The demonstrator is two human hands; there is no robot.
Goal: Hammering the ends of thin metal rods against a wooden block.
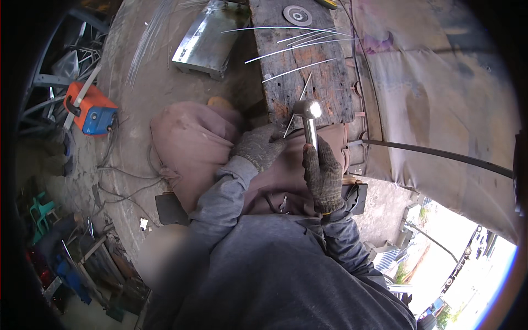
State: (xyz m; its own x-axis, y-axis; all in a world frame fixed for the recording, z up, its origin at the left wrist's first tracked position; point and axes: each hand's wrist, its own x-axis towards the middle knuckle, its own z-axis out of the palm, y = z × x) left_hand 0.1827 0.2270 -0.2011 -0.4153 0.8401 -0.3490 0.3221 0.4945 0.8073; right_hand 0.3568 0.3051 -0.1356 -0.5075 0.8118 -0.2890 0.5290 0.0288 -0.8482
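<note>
1. Fingers (pixel 311 160) of the right hand (pixel 324 176), in a grey-brown knitted glove, wrap around the handle of a shiny silver round-headed metal hammer (pixel 310 125), its head toward 12 o'clock.
2. The left hand (pixel 259 146), gloved alike and at about 10 o'clock from the right, has its fingers closed on the lower end of a thin silver metal rod (pixel 306 85).
3. That rod slants toward 1 o'clock over the near end of a worn, dark wooden plank counter (pixel 335 102). The hammer head overlaps it in view; I cannot tell whether they touch.
4. At 12 o'clock from the hammer, several loose thin silver rods (pixel 300 67) lie across the counter, some reaching past its 9 o'clock edge.
5. Beyond them rests a round grey disc (pixel 297 16) with a central hole.
6. At 11 o'clock from the left hand, a shiny rectangular metal piece (pixel 208 41) sits beside the counter.
7. Between 9 and 10 o'clock from that hand stands an orange-and-blue box-shaped machine (pixel 91 110) with a black handle.
</note>
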